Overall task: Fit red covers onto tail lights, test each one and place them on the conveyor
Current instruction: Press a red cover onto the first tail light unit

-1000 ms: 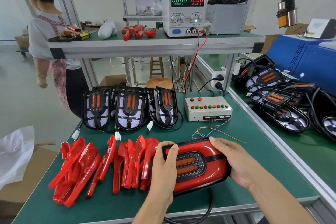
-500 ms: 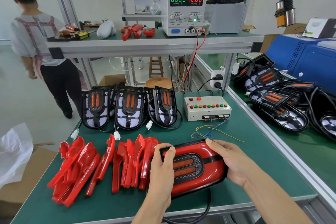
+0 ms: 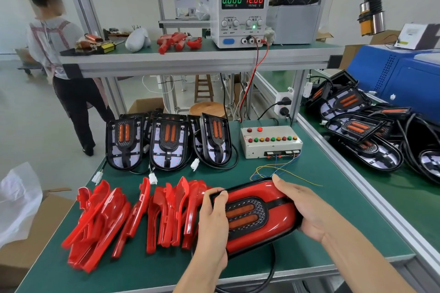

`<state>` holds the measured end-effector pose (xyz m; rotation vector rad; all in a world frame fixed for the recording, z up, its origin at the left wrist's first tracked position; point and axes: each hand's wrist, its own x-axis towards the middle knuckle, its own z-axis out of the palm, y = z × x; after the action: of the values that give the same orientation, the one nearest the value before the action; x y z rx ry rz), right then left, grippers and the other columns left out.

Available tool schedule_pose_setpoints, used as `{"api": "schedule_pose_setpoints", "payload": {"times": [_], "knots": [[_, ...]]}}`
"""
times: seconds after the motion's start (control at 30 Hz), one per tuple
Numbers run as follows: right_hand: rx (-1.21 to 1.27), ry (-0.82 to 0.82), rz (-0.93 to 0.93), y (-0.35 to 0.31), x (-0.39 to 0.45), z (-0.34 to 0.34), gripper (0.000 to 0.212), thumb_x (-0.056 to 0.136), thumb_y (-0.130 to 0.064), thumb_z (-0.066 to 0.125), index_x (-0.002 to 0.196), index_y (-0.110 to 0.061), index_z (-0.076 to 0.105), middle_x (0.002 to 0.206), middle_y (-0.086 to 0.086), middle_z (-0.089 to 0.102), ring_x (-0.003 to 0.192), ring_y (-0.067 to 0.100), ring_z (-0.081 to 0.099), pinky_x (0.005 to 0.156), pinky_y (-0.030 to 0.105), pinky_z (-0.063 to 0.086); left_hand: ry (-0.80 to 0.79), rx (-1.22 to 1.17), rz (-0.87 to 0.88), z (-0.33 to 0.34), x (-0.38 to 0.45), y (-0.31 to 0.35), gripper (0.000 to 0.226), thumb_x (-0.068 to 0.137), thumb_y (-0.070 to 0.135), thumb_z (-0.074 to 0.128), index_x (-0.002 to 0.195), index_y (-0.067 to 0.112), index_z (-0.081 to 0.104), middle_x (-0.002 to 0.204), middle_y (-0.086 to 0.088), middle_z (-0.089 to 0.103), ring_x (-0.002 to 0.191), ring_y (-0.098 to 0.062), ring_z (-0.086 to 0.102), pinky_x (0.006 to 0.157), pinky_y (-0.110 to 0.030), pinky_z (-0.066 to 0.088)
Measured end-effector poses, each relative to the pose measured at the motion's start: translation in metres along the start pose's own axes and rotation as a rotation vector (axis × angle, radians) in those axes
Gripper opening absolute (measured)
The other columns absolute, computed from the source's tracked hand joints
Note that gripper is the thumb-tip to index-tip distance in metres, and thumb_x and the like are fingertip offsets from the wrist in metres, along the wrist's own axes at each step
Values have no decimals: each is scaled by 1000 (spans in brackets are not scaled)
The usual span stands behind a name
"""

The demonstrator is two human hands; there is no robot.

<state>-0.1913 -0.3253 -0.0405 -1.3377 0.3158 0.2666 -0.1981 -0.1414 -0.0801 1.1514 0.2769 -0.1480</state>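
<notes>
Now both my left hand and right hand clasp a glossy red-covered oval tail light, near the grey button-studded test box; cover apparently fitted, testing and conveyor pending, three bare lamps waiting.

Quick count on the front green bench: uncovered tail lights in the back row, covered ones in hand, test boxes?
Uncovered tail lights, front row: 3 (more may sit behind)
Covered tail light, held by left hand and right hand: 1
Test box: 1
Total: 5
</notes>
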Motion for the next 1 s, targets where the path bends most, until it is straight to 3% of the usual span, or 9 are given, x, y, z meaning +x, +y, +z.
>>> {"api": "schedule_pose_setpoints", "payload": {"times": [0.13,0.37,0.6,0.73,0.83,1.0], "knots": [[54,-43,16,1,0,-6,42,82,-48,70,101,-13,81,110,19,75,95,34,75,71,39,62,18,20,17,3,1,2,13,102,34,55,95,36,65,100,-13,78,85,-38,77,76,-60,62],[216,5,45,9,5,-10,41,79,-41,76,106,-10,80,116,22,73,99,37,74,74,45,62,27,-25,16,6,-1,2,10,103,35,55,97,35,64,99,-12,78,84,-38,77,76,-63,61],[248,28,106,11,13,-9,27,74,-29,80,92,-9,82,109,24,74,85,39,75,66,51,61,35,-17,20,5,-1,-5,11,103,35,54,97,35,63,99,-10,78,84,-36,78,69,-51,63],[240,53,100,10,15,-7,39,67,-27,81,101,-8,76,103,24,75,79,38,75,65,51,61,50,-18,20,5,-2,-5,11,103,35,54,98,35,64,100,-11,77,84,-36,77,70,-53,63],[211,69,84,10,16,-6,45,65,-28,81,105,-8,74,102,23,75,79,37,75,68,52,62,43,-43,10,4,-2,-3,12,104,34,53,97,35,64,97,-10,78,81,-36,78,62,-45,62],[156,65,73,6,18,-6,37,71,-29,79,100,-7,74,98,23,76,76,37,75,64,49,62,23,-70,-15,2,-3,-3,10,103,33,55,98,35,64,95,-9,79,81,-37,77,60,-43,60]]}}
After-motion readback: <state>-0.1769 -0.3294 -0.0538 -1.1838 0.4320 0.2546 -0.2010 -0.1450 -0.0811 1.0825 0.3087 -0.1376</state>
